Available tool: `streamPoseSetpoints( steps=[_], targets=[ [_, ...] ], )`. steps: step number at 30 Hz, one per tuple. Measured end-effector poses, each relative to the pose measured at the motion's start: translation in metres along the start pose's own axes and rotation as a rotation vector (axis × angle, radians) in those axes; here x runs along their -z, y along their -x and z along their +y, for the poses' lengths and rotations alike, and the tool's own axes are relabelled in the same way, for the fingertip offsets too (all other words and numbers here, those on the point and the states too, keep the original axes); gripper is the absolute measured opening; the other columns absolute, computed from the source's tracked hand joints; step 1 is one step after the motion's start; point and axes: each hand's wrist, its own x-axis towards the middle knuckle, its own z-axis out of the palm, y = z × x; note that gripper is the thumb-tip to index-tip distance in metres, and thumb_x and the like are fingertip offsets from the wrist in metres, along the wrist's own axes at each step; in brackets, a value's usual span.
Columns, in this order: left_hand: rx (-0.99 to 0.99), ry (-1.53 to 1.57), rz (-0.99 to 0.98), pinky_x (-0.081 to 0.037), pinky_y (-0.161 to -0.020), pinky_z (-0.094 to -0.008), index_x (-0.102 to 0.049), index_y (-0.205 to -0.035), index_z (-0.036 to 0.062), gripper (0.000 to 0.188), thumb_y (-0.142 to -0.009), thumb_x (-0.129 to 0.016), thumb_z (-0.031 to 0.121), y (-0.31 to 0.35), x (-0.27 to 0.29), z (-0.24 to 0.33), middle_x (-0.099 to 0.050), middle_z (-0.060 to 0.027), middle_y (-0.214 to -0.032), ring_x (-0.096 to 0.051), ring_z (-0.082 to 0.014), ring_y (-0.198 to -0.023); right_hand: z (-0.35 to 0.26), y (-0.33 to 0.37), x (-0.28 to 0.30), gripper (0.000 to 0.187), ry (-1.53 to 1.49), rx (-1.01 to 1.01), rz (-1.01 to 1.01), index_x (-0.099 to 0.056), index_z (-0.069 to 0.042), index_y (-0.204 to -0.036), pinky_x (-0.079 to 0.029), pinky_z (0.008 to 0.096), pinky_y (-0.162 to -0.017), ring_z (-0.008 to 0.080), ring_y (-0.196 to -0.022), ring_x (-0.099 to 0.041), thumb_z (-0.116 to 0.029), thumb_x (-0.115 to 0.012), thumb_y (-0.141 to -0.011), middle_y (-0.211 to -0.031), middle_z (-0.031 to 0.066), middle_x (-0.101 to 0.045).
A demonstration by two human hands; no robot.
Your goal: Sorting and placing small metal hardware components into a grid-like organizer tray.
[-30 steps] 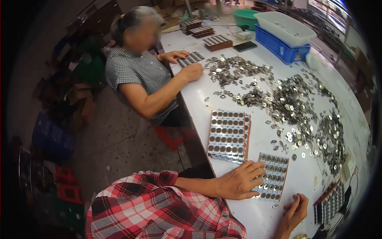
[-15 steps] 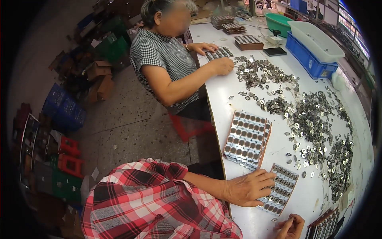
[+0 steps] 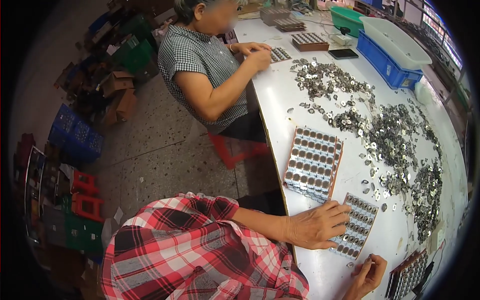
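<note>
My left hand [image 3: 320, 226] lies with its fingers apart on the left edge of a flat board [image 3: 361, 218] covered with rows of round dark and metallic pieces. Near the board's lower corner, my right hand [image 3: 371, 275] is curled with thumb and forefinger pinched together. Whatever sits in that pinch is too small to make out. One loose metal piece [image 3: 350, 265] rests on the table between the board and my right hand. Just beyond my left hand is a stack of similar boards [image 3: 311, 162], each set with rows of round dark pieces.
Small metal parts [image 3: 390, 145] spread in heaps along the white table [image 3: 320, 112]. More boards [image 3: 407, 277] stand at the lower right. A co-worker [image 3: 205, 80] handles another board [image 3: 280, 54] farther up. Beyond are a phone [image 3: 343, 53], a blue crate [image 3: 387, 62] and a green basin [image 3: 346, 21].
The whole view has shifted slightly. My left hand remains on the board and my right hand stays pinched near its corner. The co-worker's hands have come together over their board.
</note>
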Motion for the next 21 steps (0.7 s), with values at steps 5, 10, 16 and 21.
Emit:
streamPoseSetpoints(
  steps=[5,10,16,21],
  targets=[
    [0.017,0.035,0.01,-0.039,-0.107,-0.0518,-0.061,-0.098,-0.0015,0.039,-0.076,-0.08,0.025,0.0,0.001,0.002,-0.056,-0.0208,-0.127,-0.047,-0.0408,-0.136,-0.027,0.004,-0.006,0.019,-0.229,-0.247,-0.033,-0.064,0.002,-0.119,-0.052,0.024,-0.057,0.0142,-0.069,-0.064,-0.003,-0.061,-0.101,-0.091,0.0103,-0.069],
    [0.016,0.03,0.023,-0.04,-0.107,-0.0514,-0.061,-0.098,-0.0015,0.04,-0.075,-0.081,0.025,0.0,0.004,-0.002,-0.056,-0.02,-0.126,-0.047,-0.0407,-0.135,-0.021,0.007,-0.009,0.021,-0.241,-0.23,-0.07,-0.066,0.003,-0.12,-0.052,0.0235,-0.058,0.0138,-0.069,-0.063,-0.003,-0.063,-0.1,-0.092,0.01,-0.07],
    [-0.001,-0.027,0.024,-0.038,-0.107,-0.0481,-0.061,-0.101,-0.0004,0.044,-0.076,-0.082,0.03,-0.003,0.002,-0.002,-0.057,-0.0203,-0.123,-0.047,-0.0391,-0.131,-0.007,0.01,-0.013,0.015,-0.112,0.101,-0.266,-0.07,0.003,-0.113,-0.049,0.0228,-0.057,0.011,-0.067,-0.058,0.001,-0.063,-0.099,-0.09,0.0059,-0.067],
    [0.013,0.033,0.023,-0.039,-0.108,-0.0517,-0.061,-0.1,-0.0008,0.04,-0.076,-0.081,0.024,-0.002,-0.001,0.005,-0.056,-0.0195,-0.125,-0.047,-0.0407,-0.135,-0.024,0.026,-0.016,0.017,-0.028,-0.024,-0.255,-0.064,0.0,-0.116,-0.043,0.0214,-0.054,0.0089,-0.062,-0.055,0.0,-0.06,-0.099,-0.088,0.0046,-0.064]
  ],
)
